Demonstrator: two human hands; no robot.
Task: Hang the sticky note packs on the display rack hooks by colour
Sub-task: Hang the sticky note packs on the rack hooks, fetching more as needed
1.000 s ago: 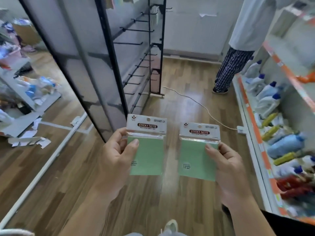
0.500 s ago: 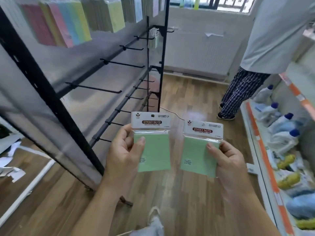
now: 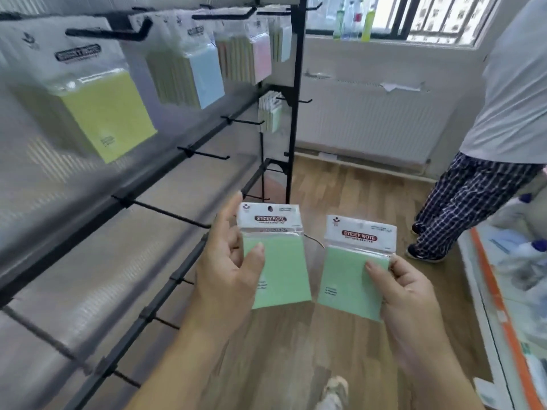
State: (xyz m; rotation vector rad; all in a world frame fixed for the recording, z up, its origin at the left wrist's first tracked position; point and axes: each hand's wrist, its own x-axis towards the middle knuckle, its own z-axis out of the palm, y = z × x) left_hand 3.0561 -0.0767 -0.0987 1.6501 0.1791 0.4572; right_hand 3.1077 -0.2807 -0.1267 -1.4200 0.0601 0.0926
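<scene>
Now gripping one green sticky note pack (image 3: 276,261) in the left hand (image 3: 228,279), pinching it with the thumb on the front face and the fingers curled behind, header card upward. Gripping a second green pack (image 3: 352,279) likewise in the right hand (image 3: 414,294), thumb on the front near its right edge. Holding both in mid-air, side by side and just apart, beside the display rack (image 3: 294,113), not yet touching any hook.

Facing a top row already carrying yellow packs (image 3: 109,113), blue packs (image 3: 205,75) and pink packs (image 3: 262,59), each colour on its own hook. Spotting, at the far end of the next row down, by the black upright, a probably matching bunch of pale green packs (image 3: 270,116), too blurred to confirm. Passing several bare hooks (image 3: 168,213) nearer along that row.

Judging the step as carrying the pair toward the matching colour, with hanging not yet begun. Needing next to reach forward to that far hook, lining up the punched hole in the left pack's header with the hook tip, sliding it on, then repeating with the right pack. Keeping clear of another person (image 3: 503,113) standing to the right by a shelf of bottles (image 3: 497,303).
</scene>
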